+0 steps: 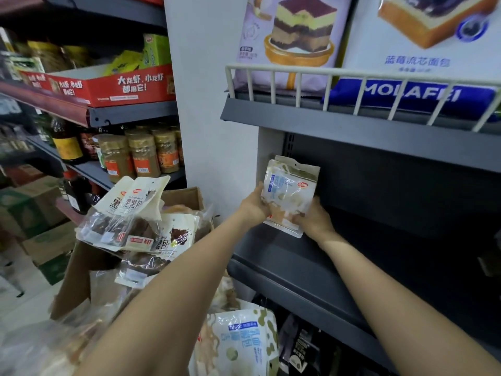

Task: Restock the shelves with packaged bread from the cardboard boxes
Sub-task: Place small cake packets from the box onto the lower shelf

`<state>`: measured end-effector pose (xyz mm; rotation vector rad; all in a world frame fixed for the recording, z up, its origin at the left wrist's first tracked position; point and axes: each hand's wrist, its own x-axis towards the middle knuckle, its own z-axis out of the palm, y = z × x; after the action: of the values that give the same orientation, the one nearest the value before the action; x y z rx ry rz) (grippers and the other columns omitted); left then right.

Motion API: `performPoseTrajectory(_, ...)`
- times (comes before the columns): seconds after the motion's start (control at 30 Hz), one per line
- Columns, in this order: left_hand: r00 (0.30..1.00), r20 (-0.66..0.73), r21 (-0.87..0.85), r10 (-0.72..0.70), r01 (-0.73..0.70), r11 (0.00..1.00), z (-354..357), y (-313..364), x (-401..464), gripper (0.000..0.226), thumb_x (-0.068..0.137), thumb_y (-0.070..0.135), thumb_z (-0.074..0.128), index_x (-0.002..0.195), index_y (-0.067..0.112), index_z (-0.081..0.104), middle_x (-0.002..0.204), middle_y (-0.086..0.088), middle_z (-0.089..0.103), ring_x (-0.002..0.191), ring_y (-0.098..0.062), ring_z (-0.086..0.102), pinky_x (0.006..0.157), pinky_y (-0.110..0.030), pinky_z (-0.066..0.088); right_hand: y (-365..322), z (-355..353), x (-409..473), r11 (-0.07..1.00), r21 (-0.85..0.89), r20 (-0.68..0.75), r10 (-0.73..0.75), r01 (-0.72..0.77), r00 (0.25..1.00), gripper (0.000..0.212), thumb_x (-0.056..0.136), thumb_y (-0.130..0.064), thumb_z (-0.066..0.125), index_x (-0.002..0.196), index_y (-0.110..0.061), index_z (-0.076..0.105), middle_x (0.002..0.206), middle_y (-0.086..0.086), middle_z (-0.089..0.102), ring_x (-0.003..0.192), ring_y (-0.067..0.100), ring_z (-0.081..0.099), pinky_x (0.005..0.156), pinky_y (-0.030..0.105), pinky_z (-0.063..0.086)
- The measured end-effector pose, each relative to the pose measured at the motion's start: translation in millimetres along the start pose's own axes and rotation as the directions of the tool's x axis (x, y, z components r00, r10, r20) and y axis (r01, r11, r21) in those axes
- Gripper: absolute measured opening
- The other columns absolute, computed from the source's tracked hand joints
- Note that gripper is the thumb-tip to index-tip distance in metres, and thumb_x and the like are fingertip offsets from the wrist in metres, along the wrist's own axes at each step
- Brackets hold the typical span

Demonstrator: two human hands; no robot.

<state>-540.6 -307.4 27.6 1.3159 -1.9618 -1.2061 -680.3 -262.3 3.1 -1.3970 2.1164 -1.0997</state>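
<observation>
A white and blue bread packet (291, 191) stands upright at the left end of a dark grey shelf (273, 264). My left hand (253, 206) grips its lower left edge and my right hand (314, 218) grips its lower right corner. To the left stands a cardboard box (81, 270) piled with packets of dark bread (130, 215). Another white and blue bread packet (244, 343) lies low in front, below the shelf.
The shelf above has a white wire rail (352, 85) holding large cake and bread bags (295, 36). On the left are shelves with a red display box (127, 88), jars (143, 156) and bottles (66, 142). Stacked cartons (40, 210) sit on the floor at far left.
</observation>
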Motion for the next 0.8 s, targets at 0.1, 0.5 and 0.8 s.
performPoseTrajectory(0.1,0.998,-0.06,0.045,0.012,-0.009,0.999,-2.6,3.6,-7.1,0.059,0.094,0.01,0.05,0.148,0.013,0.025,0.137,-0.011,0.051,0.126,-0.029,0.048,0.106,-0.034,0.041,-10.0,-9.2,-10.0,0.998,0.044,-0.058,0.049,-0.046,0.997,0.083,0.079,-0.008,0.071,0.144,0.0,0.021,0.144,0.02,0.034,0.133,0.033,0.035,0.103,0.033,0.033)
performPoseTrajectory(0.5,0.946,-0.308,0.587,0.102,0.105,0.803,-78.2,15.3,-113.5,0.024,0.091,0.014,0.047,0.113,0.01,0.056,0.116,-0.015,0.059,0.108,-0.034,0.056,0.083,-0.04,0.046,-110.6,-5.6,-98.3,0.979,-0.066,0.302,-0.166,0.194,0.939,0.039,0.09,-0.007,0.055,0.128,-0.007,0.046,0.125,0.014,0.049,0.118,0.027,0.049,0.099,0.027,0.037)
performPoseTrajectory(0.8,0.909,-0.346,0.454,-0.231,0.377,0.807,-162.4,-61.3,-150.9,0.068,0.091,0.024,0.057,0.144,0.002,0.021,0.151,-0.016,0.026,0.136,-0.032,0.031,0.105,-0.041,0.036,-150.4,86.7,-105.0,0.997,0.012,0.587,0.058,-0.08,0.808,0.047,0.09,-0.02,0.06,0.133,-0.011,0.044,0.127,0.007,0.058,0.119,0.027,0.054,0.095,0.033,0.044)
